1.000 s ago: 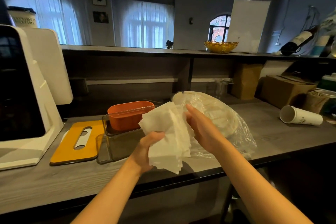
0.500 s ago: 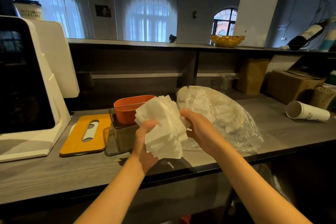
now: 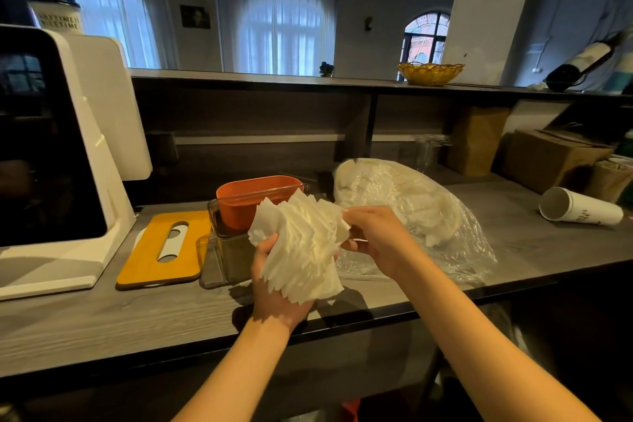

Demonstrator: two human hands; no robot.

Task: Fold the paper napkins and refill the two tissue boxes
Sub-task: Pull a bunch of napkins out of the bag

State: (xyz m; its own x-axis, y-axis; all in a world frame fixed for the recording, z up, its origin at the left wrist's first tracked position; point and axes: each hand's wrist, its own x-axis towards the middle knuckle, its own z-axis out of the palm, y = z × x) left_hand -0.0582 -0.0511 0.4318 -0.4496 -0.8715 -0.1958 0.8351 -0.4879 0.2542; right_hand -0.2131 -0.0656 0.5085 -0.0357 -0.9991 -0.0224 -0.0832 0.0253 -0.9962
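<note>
Napkins (image 3: pixel 301 247) fill plastic bag (image 3: pixel 428 216).

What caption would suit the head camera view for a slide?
Both hands, left hand and right hand, hold a fanned stack of paper napkins above the counter, near two open tissue boxes.

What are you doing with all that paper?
A person is holding a stack of napkins over the counter. The left hand grips it from below and the right hand pinches its top edge. The orange box and clear box sit open behind, the yellow lid beside them. More napkins wait in the bag.
</note>
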